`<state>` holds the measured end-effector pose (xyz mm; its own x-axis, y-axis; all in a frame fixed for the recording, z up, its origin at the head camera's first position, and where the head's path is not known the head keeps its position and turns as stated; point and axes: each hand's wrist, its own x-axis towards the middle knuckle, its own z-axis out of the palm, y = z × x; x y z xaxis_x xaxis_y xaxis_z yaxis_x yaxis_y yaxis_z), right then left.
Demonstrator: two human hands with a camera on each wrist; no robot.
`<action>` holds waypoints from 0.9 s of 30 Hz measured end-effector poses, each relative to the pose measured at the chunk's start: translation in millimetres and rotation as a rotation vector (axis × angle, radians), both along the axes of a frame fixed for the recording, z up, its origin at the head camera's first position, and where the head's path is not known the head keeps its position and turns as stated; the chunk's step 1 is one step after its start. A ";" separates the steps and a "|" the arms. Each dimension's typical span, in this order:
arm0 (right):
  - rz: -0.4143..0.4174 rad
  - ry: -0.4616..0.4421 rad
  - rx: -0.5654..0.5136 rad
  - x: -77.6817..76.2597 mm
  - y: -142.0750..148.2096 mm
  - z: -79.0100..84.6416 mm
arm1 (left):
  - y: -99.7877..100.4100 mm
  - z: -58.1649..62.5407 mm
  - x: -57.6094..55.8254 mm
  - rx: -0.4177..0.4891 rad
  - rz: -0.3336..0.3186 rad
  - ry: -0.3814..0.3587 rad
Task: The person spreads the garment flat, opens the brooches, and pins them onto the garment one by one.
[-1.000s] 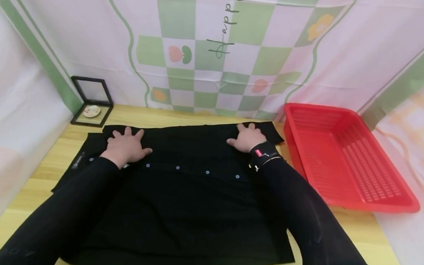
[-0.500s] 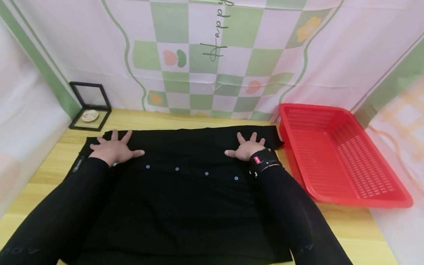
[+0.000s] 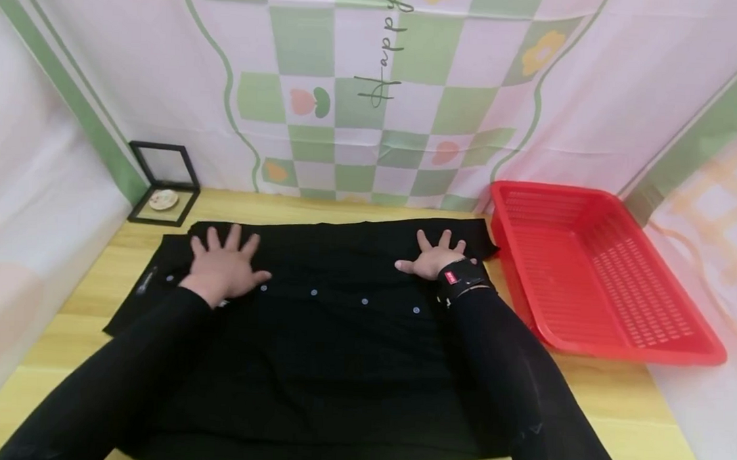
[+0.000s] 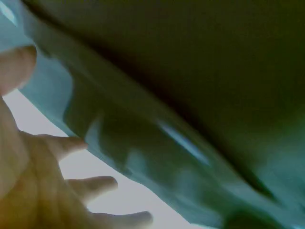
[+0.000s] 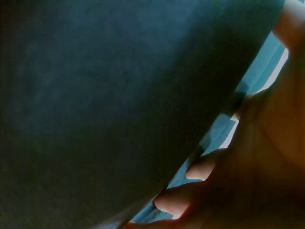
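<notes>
A black buttoned shirt point(image 3: 339, 364) lies spread flat, with a row of small pale buttons running across it. My left hand point(image 3: 222, 269) is over the shirt's upper left part, fingers spread. The left wrist view shows that hand's straight, parted fingers point(image 4: 76, 188) beside the dark cloth point(image 4: 143, 119). On the upper right part rests my right hand point(image 3: 434, 258), fingers also spread, a black band round its wrist. In the right wrist view the dark fabric point(image 5: 95, 95) fills most of the picture, and the right hand point(image 5: 267, 138) shows only in part. Neither hand grips anything.
A red plastic basket point(image 3: 604, 279) stands right of the shirt, close to its corner. At the back left is an open black-framed case point(image 3: 165, 182) with a small round pale item in it. The wooden table point(image 3: 53, 354) meets a patterned curtain point(image 3: 361, 101) behind.
My left hand slid left across the shirt, then came back to the right. The right hand has shifted slightly toward me. Both hands stay spread, and the shirt lies much the same.
</notes>
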<state>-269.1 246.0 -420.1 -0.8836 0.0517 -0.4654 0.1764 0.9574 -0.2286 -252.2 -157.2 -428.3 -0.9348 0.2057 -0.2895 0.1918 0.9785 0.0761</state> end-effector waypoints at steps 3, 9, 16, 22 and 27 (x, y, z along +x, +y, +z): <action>-0.006 0.007 -0.004 0.0 0.5 0.1 | 23.5 2.2 0.5 0.060 0.024 -0.152; -0.038 -0.026 -0.012 0.9 3.4 -0.3 | 33.2 3.3 -13.9 0.112 0.083 -0.241; -0.056 -0.034 -0.022 -3.3 7.1 -2.6 | 23.0 4.8 -26.3 0.193 0.023 -0.230; -0.059 -0.040 -0.023 0.0 8.9 -0.2 | -27.7 27.1 -3.3 0.325 -0.176 0.062; -0.049 -0.056 -0.024 -3.5 10.3 -3.0 | -84.9 35.6 42.4 0.271 -0.205 0.216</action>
<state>-272.6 256.3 -423.1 -0.8528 0.0831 -0.5156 0.2365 0.9417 -0.2394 -209.8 -242.1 -392.8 -0.8999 0.4360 -0.0009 0.4205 0.8685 0.2626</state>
